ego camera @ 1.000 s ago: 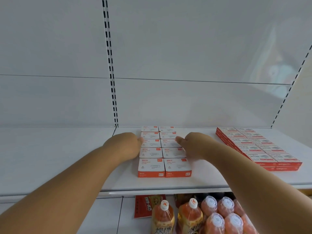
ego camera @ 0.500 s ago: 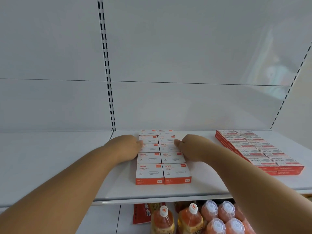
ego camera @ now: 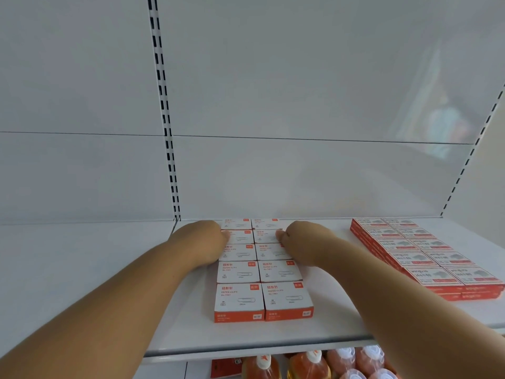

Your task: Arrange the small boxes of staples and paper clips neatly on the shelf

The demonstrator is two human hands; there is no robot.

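Paper clip boxes [ego camera: 262,269]: white tops, orange fronts, laid flat on the white shelf [ego camera: 273,340] in two columns, five rows running from near edge to far wall. Boxes touch side to side and front to back; front pair sits just behind the shelf lip.

Left hand [ego camera: 206,242]: on the left flank of the block, against rows two and three from the far end. Thumb tip rests on the top of the left box in the second row from the back. Remaining fingers are hidden behind the hand; cannot tell whether curled or straight.

Right hand [ego camera: 303,239]: mirrored on the right flank, same rows. Thumb tip on the top of the right box there, other fingers folded down along the side of the block.

Staple boxes [ego camera: 426,253]: red and white, in a two-column block on the same shelf, right of the hands, well apart from the clip block, stacked two layers deep.

Bottles [ego camera: 308,365] with orange contents and white caps stand on the level below, near edge.
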